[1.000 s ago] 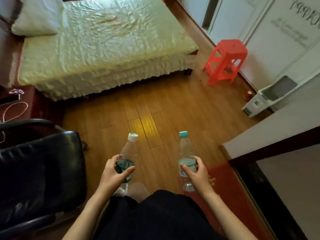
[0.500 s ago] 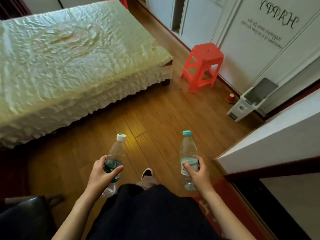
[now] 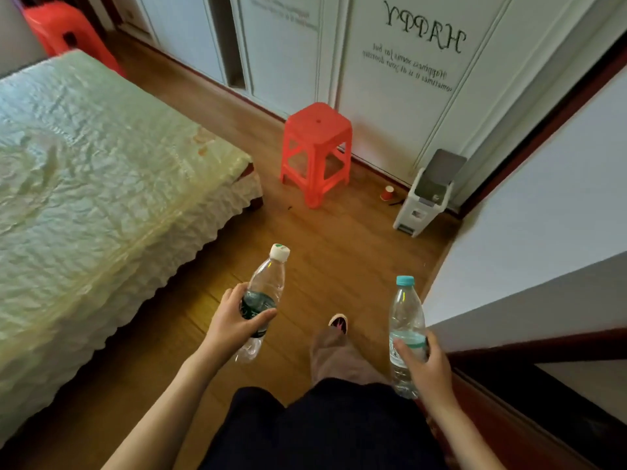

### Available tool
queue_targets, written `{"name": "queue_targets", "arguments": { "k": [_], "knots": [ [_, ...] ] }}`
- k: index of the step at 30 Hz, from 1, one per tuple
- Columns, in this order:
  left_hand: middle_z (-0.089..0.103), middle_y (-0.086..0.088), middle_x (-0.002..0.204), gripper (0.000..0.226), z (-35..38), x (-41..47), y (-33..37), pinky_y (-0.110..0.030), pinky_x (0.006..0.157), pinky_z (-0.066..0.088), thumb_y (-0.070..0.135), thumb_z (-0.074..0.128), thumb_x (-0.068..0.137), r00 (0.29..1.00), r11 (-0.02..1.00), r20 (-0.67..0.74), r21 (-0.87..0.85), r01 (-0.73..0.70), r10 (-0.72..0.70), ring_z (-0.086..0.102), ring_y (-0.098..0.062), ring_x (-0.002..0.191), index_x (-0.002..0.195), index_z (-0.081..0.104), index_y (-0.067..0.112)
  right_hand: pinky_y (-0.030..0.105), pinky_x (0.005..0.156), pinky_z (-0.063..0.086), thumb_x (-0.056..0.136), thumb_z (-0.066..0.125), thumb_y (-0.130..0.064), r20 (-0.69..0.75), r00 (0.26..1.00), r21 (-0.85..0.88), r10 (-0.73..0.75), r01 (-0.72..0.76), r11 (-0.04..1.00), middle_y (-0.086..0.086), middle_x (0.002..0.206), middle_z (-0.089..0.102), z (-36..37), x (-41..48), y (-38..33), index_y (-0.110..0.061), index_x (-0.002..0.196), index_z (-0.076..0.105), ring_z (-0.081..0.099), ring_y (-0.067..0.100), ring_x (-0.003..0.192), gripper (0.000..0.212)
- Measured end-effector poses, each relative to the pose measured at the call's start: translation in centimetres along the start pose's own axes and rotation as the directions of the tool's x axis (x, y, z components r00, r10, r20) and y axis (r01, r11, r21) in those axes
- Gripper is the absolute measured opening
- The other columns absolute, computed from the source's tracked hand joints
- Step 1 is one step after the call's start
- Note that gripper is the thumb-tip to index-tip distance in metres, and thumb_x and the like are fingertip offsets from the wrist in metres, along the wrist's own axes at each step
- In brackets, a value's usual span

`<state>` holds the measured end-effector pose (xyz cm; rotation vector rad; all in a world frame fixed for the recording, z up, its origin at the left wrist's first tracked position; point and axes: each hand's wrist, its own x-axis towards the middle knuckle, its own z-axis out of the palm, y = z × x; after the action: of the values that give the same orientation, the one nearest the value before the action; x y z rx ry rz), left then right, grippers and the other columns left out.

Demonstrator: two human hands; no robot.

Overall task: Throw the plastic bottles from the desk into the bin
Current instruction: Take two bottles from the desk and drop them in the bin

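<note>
My left hand (image 3: 234, 322) grips a clear plastic bottle with a white cap and dark green label (image 3: 268, 286), tilted to the right. In my right hand (image 3: 425, 364) is a second clear bottle with a teal cap and pale label (image 3: 405, 313), held upright. A white bin (image 3: 422, 205) with its grey lid raised stands on the floor ahead to the right, against the white wardrobe doors. Both bottles are still well short of the bin.
A bed with a pale green cover (image 3: 95, 184) fills the left. A red plastic stool (image 3: 317, 150) stands ahead, a small red cup (image 3: 387, 193) beside the bin. A white wall corner (image 3: 529, 239) juts in on the right. A second red stool (image 3: 64, 32) is far left.
The view has swung right and moved forward across the floor. The stool and bin are nearer and more central. Both hands keep their bottles; the black chair has left the view.
</note>
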<state>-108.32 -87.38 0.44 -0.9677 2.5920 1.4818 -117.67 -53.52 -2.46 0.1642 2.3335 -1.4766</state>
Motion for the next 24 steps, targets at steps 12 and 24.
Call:
{"name": "queue_targets", "arguments": {
  "k": [12, 24],
  "knots": [
    [0.057, 0.004, 0.104, 0.051, 4.3, 24.1, 11.1, -0.028, 0.073, 0.042, 0.048, 0.076, 0.073, 1.000, 0.996, 0.029, 0.092, -0.003, 0.001, 0.052, -0.002, 0.092, 0.114, 0.057, 0.024, 0.019, 0.067, 0.058, 0.081, 0.070, -0.042, -0.056, 0.998, 0.038, -0.020, 0.022, 0.999, -0.004, 0.107, 0.066, -1.8, 25.7, -11.6, -0.029, 0.117, 0.051, 0.068, 0.011, 0.091, 0.042],
    [0.056, 0.001, 0.109, 0.054, 7.2, 46.4, 17.9, -0.026, 0.071, 0.045, 0.049, 0.075, 0.073, 0.988, 0.993, 0.151, 0.121, 0.007, -0.025, 0.056, -0.008, 0.092, 0.117, 0.055, 0.024, 0.028, 0.081, 0.056, 0.083, 0.069, -0.039, -0.115, 0.989, 0.137, 0.088, -0.072, 0.988, -0.006, 0.111, 0.061, -0.6, 46.4, -19.6, -0.024, 0.124, 0.048, 0.064, 0.011, 0.097, 0.048]
  ]
}}
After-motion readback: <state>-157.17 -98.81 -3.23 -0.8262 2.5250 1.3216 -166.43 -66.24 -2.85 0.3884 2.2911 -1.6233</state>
